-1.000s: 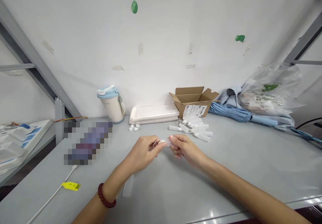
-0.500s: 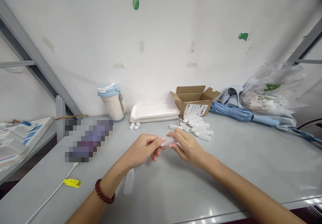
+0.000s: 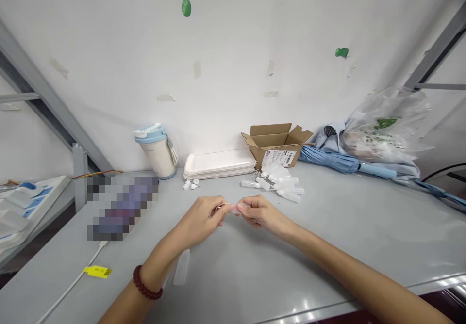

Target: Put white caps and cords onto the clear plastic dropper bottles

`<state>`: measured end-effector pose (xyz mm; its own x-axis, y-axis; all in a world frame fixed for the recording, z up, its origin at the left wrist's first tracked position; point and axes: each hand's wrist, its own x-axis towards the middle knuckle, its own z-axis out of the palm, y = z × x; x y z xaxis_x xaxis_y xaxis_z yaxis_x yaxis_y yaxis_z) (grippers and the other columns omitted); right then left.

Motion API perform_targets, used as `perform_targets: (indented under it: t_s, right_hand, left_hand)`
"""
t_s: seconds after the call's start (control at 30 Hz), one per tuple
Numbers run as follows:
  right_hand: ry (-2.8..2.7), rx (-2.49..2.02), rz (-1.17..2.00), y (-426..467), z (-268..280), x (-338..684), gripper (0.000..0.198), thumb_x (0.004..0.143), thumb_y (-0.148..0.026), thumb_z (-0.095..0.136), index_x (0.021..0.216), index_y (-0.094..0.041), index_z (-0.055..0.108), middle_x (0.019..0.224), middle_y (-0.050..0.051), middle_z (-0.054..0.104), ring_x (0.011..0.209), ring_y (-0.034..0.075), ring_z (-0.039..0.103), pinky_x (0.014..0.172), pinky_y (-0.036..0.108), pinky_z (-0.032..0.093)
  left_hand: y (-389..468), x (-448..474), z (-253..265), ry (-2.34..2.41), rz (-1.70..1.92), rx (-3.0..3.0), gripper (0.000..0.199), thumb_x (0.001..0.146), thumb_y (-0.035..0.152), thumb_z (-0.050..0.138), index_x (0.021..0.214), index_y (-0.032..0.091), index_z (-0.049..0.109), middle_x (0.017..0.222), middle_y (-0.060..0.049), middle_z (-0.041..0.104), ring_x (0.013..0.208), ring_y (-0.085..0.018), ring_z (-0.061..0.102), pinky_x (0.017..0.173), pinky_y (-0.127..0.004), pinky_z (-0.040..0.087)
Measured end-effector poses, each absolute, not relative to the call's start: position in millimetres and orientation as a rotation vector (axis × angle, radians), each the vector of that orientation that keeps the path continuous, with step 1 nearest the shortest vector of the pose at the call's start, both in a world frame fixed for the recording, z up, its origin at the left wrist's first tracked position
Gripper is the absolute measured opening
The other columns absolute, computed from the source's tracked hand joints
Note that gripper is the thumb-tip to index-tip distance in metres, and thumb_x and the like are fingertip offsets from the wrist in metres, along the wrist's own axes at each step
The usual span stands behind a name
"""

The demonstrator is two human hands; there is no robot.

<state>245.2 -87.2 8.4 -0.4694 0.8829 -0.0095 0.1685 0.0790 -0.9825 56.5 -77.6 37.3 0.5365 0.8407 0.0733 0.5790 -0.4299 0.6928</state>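
Observation:
My left hand (image 3: pixel 202 219) and my right hand (image 3: pixel 265 215) meet above the middle of the table, fingertips almost touching. Between them they pinch a small translucent plastic bottle (image 3: pixel 236 212), mostly hidden by the fingers. A thin pale line shows at the left fingers; I cannot tell what it is. Beyond the right hand lies a pile of similar translucent bottles (image 3: pixel 284 182). Another bottle (image 3: pixel 181 267) lies flat beside my left forearm, with one more partly hidden by the wrist. Several small white caps (image 3: pixel 191 185) sit behind the left hand.
Along the wall stand a blue-lidded cup (image 3: pixel 156 154), a stack of white trays (image 3: pixel 220 164) and an open cardboard box (image 3: pixel 273 147). A folded blue umbrella (image 3: pixel 327 159) and a plastic bag (image 3: pixel 382 130) lie right. A white cable (image 3: pixel 69 285) runs at the left.
The right fingers have closed in toward the left ones, covering more of the bottle. Both hands now pinch it closely. The view has shifted slightly to the right.

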Motion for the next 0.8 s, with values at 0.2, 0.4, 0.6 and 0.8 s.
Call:
perform_targets:
  t_s: [0.2, 0.4, 0.6, 0.8]
  right_hand:
    - [-2.062, -1.295, 0.245, -64, 6, 268, 0.029, 0.094, -0.032, 0.033, 0.101, -0.016, 0.056, 0.085, 0.008, 0.057, 0.077, 0.020, 0.051, 0.069, 0.031, 0.039]
    - [-2.017, -1.499, -0.465, -35, -3, 299, 0.038, 0.093, -0.024, 0.032, 0.122, -0.010, 0.053, 0.092, 0.015, 0.059, 0.086, 0.028, 0.048, 0.074, 0.039, 0.038]
    - [-1.990, -1.593, -0.609, -29, -7, 306, 0.038, 0.092, -0.023, 0.036, 0.123, -0.013, 0.055, 0.096, 0.015, 0.060, 0.089, 0.028, 0.047, 0.074, 0.039, 0.034]
    - [-1.953, -1.630, -0.586, -24, -6, 315, 0.036, 0.092, -0.023, 0.037, 0.120, -0.016, 0.057, 0.094, 0.014, 0.059, 0.090, 0.028, 0.047, 0.073, 0.037, 0.032]
  left_hand:
    - [-40, 21, 24, 1.478, 0.664, 2.357, 0.028, 0.088, 0.029, 0.036, 0.078, 0.017, 0.059, 0.074, -0.004, 0.064, 0.071, -0.019, 0.058, 0.064, -0.027, 0.042]
    - [-12, -5, -1, 1.647, 0.714, 2.515, 0.029, 0.081, 0.013, 0.037, 0.093, 0.014, 0.063, 0.102, -0.012, 0.067, 0.097, -0.024, 0.061, 0.086, -0.034, 0.045]
    - [-11, 1, -10, 1.569, 0.678, 2.535, 0.030, 0.078, 0.010, 0.039, 0.092, 0.017, 0.065, 0.106, -0.010, 0.067, 0.103, -0.022, 0.060, 0.093, -0.035, 0.044]
    - [-8, -4, -7, 1.640, 0.667, 2.510, 0.031, 0.078, 0.012, 0.040, 0.098, 0.015, 0.065, 0.105, -0.011, 0.066, 0.097, -0.024, 0.061, 0.088, -0.035, 0.046]
